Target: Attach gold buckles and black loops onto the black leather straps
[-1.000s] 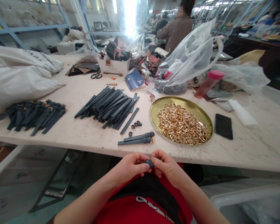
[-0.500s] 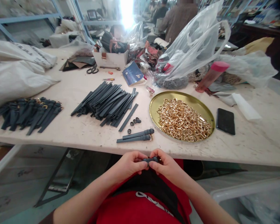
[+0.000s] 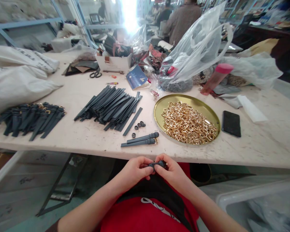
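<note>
Just off the table's front edge, my left hand [image 3: 140, 167] and my right hand [image 3: 167, 167] pinch one dark strap [image 3: 157, 164] between them. A bit of gold shows at its right end, beside my right fingers; the fingers hide much of the strap. Two finished-looking buckle straps [image 3: 140, 142] lie on the table above my hands. Several small dark loops [image 3: 141, 124] sit behind them, near a single flat strip [image 3: 132, 121]. To the right, a round gold tray [image 3: 159, 109] carries a heap of gold buckles [image 3: 188, 124].
A pile of dark strips [image 3: 108, 108] lies mid-table, and a bundle of buckled straps [image 3: 31, 119] at the left by white sacks [image 3: 19, 83]. A phone [image 3: 231, 123] lies right of the tray. Scissors [image 3: 95, 74], a blue booklet [image 3: 136, 77], a plastic bag [image 3: 193, 51] and a pink-capped bottle [image 3: 216, 79] stand farther back.
The strap between my hands has tilted slightly, its right end now higher, and my fingers have shifted a little on it. The view has turned slightly; things on the table stay put.
</note>
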The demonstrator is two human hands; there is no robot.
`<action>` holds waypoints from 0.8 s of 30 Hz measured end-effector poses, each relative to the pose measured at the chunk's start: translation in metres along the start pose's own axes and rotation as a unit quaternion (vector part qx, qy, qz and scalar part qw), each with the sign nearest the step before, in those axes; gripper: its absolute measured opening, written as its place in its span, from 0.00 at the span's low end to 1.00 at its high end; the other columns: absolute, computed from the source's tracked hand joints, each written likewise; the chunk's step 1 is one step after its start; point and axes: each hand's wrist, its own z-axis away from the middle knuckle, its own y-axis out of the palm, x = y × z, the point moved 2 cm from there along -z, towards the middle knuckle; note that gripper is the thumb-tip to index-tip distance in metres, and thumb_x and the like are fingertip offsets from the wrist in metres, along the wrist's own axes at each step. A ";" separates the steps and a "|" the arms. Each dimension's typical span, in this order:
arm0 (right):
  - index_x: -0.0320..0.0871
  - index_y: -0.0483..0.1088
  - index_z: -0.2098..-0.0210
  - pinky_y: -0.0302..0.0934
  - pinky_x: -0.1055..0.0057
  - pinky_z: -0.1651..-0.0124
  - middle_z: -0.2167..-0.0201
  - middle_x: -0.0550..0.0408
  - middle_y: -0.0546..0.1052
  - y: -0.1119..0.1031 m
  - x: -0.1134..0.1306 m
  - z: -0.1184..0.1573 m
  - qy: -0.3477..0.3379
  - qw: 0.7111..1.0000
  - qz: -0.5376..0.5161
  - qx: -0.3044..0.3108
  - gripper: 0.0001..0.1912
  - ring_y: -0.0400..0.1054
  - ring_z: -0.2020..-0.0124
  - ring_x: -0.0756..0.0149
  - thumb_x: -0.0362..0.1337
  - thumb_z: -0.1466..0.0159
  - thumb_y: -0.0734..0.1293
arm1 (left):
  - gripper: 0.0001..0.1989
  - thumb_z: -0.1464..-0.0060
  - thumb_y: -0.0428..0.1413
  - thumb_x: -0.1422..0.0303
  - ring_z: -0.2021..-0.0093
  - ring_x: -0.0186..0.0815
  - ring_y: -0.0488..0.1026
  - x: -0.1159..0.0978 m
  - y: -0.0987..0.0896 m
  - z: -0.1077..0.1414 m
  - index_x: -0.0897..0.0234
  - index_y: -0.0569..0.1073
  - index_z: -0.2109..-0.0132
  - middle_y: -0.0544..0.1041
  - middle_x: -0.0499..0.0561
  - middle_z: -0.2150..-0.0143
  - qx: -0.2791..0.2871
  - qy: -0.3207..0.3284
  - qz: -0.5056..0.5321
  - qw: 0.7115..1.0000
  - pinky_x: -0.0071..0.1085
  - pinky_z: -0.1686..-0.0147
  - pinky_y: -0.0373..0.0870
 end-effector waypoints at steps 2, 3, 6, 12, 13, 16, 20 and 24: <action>0.44 0.61 0.69 0.50 0.76 0.76 0.79 0.63 0.65 0.001 0.002 0.002 0.018 0.998 -0.052 0.008 0.07 0.57 0.78 0.73 0.40 0.43 0.62 | 0.12 0.54 0.55 0.68 0.75 0.29 0.68 -0.006 0.000 0.003 0.69 0.72 0.62 0.74 0.49 0.72 0.013 0.005 0.003 1.000 0.25 0.74 0.63; 0.45 0.61 0.68 0.49 0.76 0.77 0.80 0.63 0.64 0.002 0.003 0.003 0.024 0.997 -0.074 0.008 0.08 0.56 0.80 0.73 0.42 0.43 0.62 | 0.11 0.54 0.55 0.68 0.75 0.29 0.68 -0.008 0.000 0.004 0.69 0.72 0.62 0.74 0.49 0.72 0.019 0.008 0.004 1.000 0.25 0.74 0.64; 0.45 0.60 0.68 0.47 0.77 0.78 0.83 0.65 0.61 0.003 0.006 0.004 0.032 0.993 -0.114 -0.004 0.08 0.54 0.82 0.74 0.42 0.42 0.61 | 0.11 0.54 0.55 0.68 0.74 0.29 0.69 -0.009 0.000 0.005 0.69 0.72 0.63 0.75 0.50 0.70 0.018 0.016 0.007 1.000 0.25 0.72 0.64; 0.44 0.63 0.73 0.51 0.74 0.74 0.80 0.62 0.64 0.000 0.008 0.005 -0.012 1.000 0.025 0.005 0.01 0.57 0.77 0.71 0.34 0.45 0.62 | 0.12 0.55 0.56 0.69 0.73 0.31 0.70 0.006 0.003 0.003 0.69 0.72 0.62 0.76 0.50 0.71 0.013 0.002 0.021 1.000 0.27 0.69 0.66; 0.44 0.63 0.73 0.52 0.74 0.73 0.79 0.61 0.65 0.000 0.009 0.006 -0.039 0.996 0.074 0.000 0.01 0.58 0.75 0.70 0.33 0.45 0.61 | 0.11 0.56 0.55 0.69 0.73 0.31 0.70 0.007 0.004 0.003 0.69 0.72 0.62 0.75 0.49 0.72 0.013 -0.001 0.020 1.000 0.27 0.70 0.66; 0.44 0.64 0.72 0.53 0.72 0.69 0.74 0.59 0.68 0.000 0.013 0.008 -0.101 0.978 0.181 -0.012 0.03 0.60 0.72 0.68 0.30 0.45 0.61 | 0.09 0.57 0.54 0.73 0.74 0.31 0.70 0.005 0.004 0.004 0.68 0.72 0.64 0.74 0.47 0.74 -0.002 0.000 -0.002 1.000 0.26 0.70 0.66; 0.44 0.63 0.66 0.56 0.73 0.69 0.73 0.58 0.68 -0.003 0.012 0.009 -0.070 0.985 0.152 0.033 0.03 0.62 0.71 0.69 0.34 0.41 0.60 | 0.10 0.55 0.53 0.72 0.73 0.31 0.71 -0.004 0.000 0.007 0.68 0.72 0.63 0.74 0.46 0.74 0.001 0.014 -0.038 0.999 0.25 0.70 0.65; 0.44 0.62 0.58 0.58 0.72 0.65 0.67 0.55 0.70 -0.010 0.009 0.007 -0.055 0.989 0.131 0.046 0.11 0.64 0.67 0.68 0.39 0.36 0.54 | 0.11 0.54 0.54 0.68 0.71 0.33 0.72 -0.007 -0.004 0.007 0.67 0.72 0.62 0.75 0.47 0.73 0.029 0.007 -0.076 0.997 0.26 0.70 0.65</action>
